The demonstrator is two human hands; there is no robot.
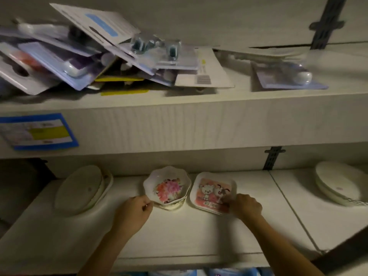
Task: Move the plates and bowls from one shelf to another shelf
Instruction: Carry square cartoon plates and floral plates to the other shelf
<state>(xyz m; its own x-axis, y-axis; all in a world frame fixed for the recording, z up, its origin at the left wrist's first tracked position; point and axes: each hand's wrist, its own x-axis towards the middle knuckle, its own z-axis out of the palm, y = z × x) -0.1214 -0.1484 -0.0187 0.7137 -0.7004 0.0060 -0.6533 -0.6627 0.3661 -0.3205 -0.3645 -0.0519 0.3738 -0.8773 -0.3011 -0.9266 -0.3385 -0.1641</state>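
Bowl [166,188] just beyond my left hand [137,208], fingers curled at its rim; right hand [245,204] pinches the square plate [213,193] beside the bowl.

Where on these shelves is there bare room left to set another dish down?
On the lower shelf, the front strip before the flowered bowl and cartoon plate is bare, as is the gap between that plate and the white plates on the right. The upper shelf is crowded with packets.
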